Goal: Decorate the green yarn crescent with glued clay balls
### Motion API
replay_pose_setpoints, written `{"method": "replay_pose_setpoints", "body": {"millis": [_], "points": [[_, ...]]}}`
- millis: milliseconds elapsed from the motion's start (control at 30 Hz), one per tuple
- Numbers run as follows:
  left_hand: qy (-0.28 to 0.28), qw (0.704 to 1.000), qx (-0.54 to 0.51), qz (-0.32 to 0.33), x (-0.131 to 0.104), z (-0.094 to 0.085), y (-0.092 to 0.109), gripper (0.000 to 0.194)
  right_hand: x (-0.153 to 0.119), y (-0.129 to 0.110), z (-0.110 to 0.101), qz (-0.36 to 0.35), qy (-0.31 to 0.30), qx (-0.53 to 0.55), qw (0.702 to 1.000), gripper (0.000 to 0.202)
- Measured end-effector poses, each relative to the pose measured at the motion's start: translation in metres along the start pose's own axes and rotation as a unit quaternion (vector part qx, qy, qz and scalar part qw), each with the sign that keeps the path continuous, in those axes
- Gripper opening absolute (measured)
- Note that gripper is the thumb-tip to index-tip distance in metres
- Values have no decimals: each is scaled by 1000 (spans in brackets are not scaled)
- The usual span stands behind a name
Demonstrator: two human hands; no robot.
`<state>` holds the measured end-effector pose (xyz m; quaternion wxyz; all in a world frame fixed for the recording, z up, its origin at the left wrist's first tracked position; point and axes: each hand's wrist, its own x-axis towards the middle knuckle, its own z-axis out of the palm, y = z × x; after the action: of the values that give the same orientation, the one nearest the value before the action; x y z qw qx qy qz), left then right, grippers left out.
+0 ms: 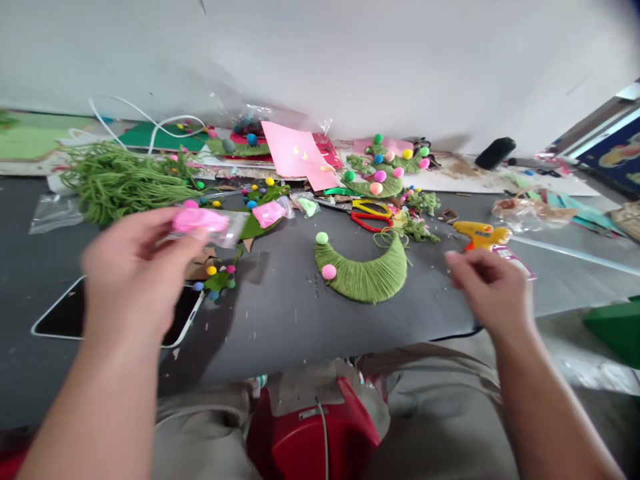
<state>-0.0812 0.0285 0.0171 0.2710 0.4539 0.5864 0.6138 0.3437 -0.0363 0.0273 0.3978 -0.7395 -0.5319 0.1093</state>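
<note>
My left hand (137,267) is raised at the left, pinching a small clear bag with pink stuff (200,221) between thumb and fingers. At the right, my right hand (487,287) is closed, fingertips together; whether anything small is between them I cannot make out. Just beyond it lies a yellow glue gun (483,235). A green yarn-wrapped crescent (370,277) rests on the grey table (280,313) between my hands. On its left arm sit a pale green pompom (322,237) and a pink pompom (329,272).
Behind are green yarn (130,180), pink paper (300,157), red-handled pliers (369,221) and decorated yarn shapes (377,187). A tablet (60,313) lies under my left hand. A dark cylinder (495,153) is at the back right, and a red stool (320,437) is below the table edge.
</note>
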Motion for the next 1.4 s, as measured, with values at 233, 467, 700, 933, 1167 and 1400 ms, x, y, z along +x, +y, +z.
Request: {"method": "replay_pose_setpoints", "body": {"millis": [233, 467, 700, 933, 1167, 1400], "points": [[-121, 976, -154, -97, -72, 88, 27, 47, -30, -84, 80, -35, -244, 316, 916, 29], [-204, 948, -183, -162, -104, 80, 19, 40, -32, -81, 81, 15, -304, 354, 884, 32], [-218, 931, -229, -181, -109, 72, 18, 31, -26, -79, 72, 3, -307, 351, 885, 27], [-215, 940, -203, -168, -113, 80, 26, 26, -20, -67, 67, -42, -284, 328, 900, 23], [-212, 939, -215, -163, -114, 81, 25, 20, -21, -65, 66, -103, -251, 285, 919, 13], [-212, 944, -199, -158, -115, 82, 26, 21, -26, -65, 64, -56, -298, 330, 894, 17]]}}
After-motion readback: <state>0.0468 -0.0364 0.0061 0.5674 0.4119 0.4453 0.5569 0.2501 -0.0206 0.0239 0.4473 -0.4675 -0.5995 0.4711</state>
